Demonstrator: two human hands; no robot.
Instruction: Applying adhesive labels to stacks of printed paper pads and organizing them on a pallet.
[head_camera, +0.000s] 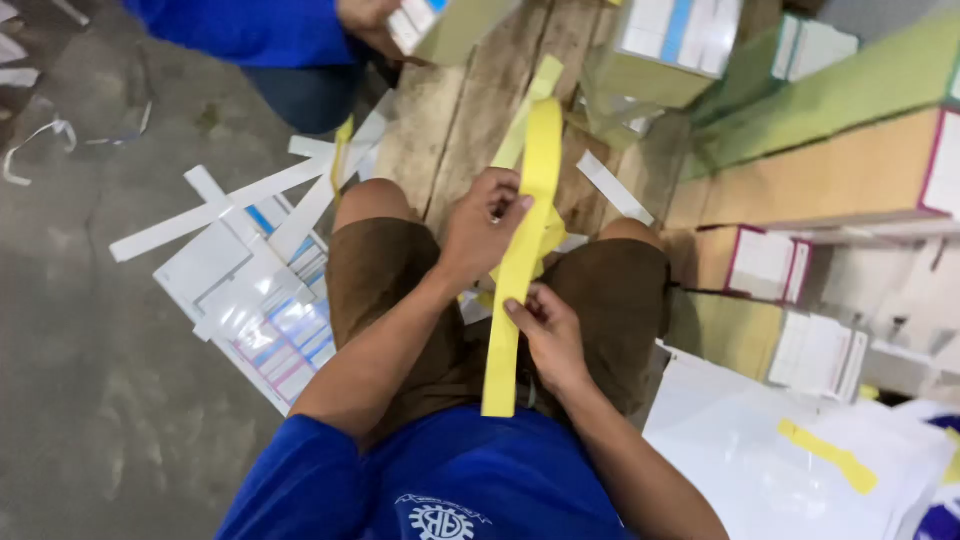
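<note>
Two hands worked one long yellow paper strip (522, 260) over the person's lap: the left hand (482, 225) pinched it near its upper half, while the right hand (548, 335) gripped it lower down, fingers curled against its edge. The strip hung down to the blue shirt, its top reaching over the wooden board (455, 120). Judging by the loose white strips (225, 205) on the floor at the left, some sorting or stripping looked already done, with stacks yet untouched. Printed white sheets (265, 310) lay beside the left knee. Green and tan bundles (830, 150) with white labels were piled at the right. Another person's hand (365, 18) held a packet at the top.
</note>
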